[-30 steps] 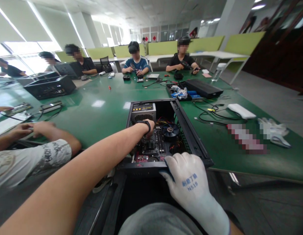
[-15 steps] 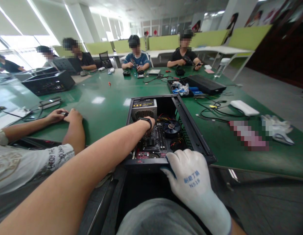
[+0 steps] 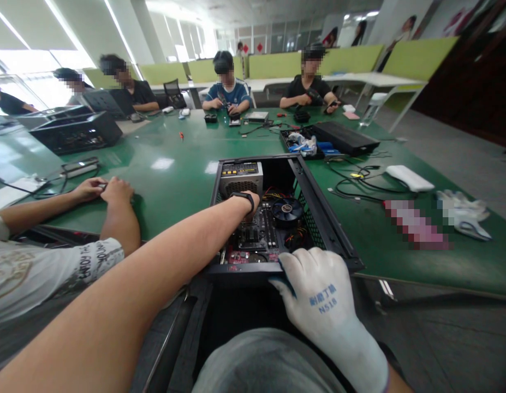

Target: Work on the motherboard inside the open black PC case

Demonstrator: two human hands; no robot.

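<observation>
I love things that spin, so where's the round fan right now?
In the head view, the fan is inside the open computer case, right of the bare left hand and just beyond the gloved right hand.

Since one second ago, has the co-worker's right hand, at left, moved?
Yes: the co-worker's right hand shifted rightward in view, against the black case standing beyond it.
</observation>
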